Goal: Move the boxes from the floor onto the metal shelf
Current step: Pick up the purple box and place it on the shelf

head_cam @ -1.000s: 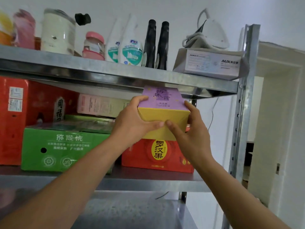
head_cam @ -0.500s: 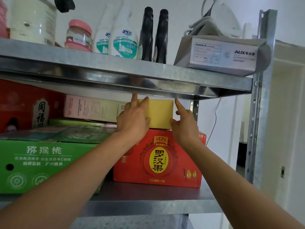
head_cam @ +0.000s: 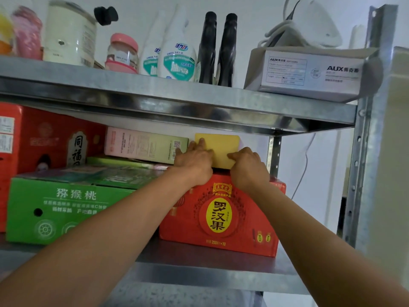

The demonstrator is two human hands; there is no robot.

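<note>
A small yellow box [head_cam: 221, 145] rests on top of the red carton [head_cam: 221, 218], which stands on the middle board of the metal shelf [head_cam: 199, 267]. Only the box's yellow front face shows, just under the upper shelf board [head_cam: 155, 89]. My left hand [head_cam: 194, 160] lies against its left front edge with the fingers pointing up. My right hand [head_cam: 247, 167] presses on its lower right front with the fingers curled. Both forearms reach in from below.
A green carton [head_cam: 66, 207] stands left of the red one, with a pink box [head_cam: 141, 144] behind it and a tall red carton [head_cam: 44, 138] at far left. Bottles, jars and a white AUX box [head_cam: 309, 74] fill the top board. A steel post [head_cam: 363, 151] stands at right.
The yellow box went from being held in front of the shelf to lying on the red carton, pushed further back. My hands shifted from its sides to its front face.
</note>
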